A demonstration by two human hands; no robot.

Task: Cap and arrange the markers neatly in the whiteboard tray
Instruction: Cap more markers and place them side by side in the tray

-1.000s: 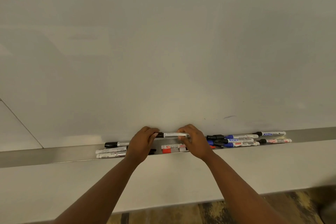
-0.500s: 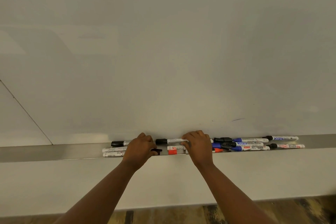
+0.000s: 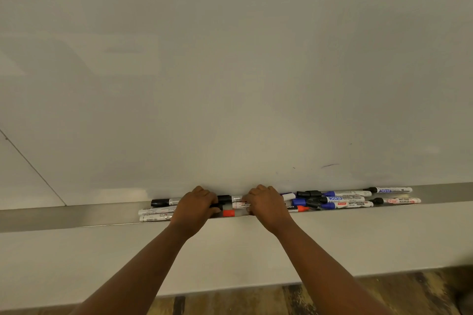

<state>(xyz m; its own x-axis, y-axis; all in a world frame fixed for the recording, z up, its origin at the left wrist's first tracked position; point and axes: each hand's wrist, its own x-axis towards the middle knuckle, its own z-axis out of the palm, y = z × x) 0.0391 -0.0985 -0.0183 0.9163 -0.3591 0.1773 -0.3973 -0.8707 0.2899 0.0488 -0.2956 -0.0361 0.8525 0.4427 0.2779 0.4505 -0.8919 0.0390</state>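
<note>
A metal whiteboard tray [image 3: 76,218] runs across the view with several markers lying in it. My left hand [image 3: 197,208] rests in the tray, its fingertips pinched on a black cap [image 3: 216,207]. My right hand [image 3: 266,206] grips a white marker with red print [image 3: 240,204], whose left end points at that cap. Behind them lies a black-capped marker [image 3: 227,198]. In front, at the tray's lip, is a red cap [image 3: 228,213]. Right of my right hand an uncapped orange-red tip [image 3: 303,208] sticks out, its body hidden by my hand.
Three white markers [image 3: 156,212] lie left of my left hand, one with a black cap. Blue and black markers [image 3: 332,199] are piled to the right, and two more [image 3: 394,195] lie farther right. The whiteboard [image 3: 230,71] rises behind, and patterned floor [image 3: 307,299] shows below.
The black-capped marker I held up with both hands now lies at the back of the tray. Both hands have dropped into the tray onto the marker in front.
</note>
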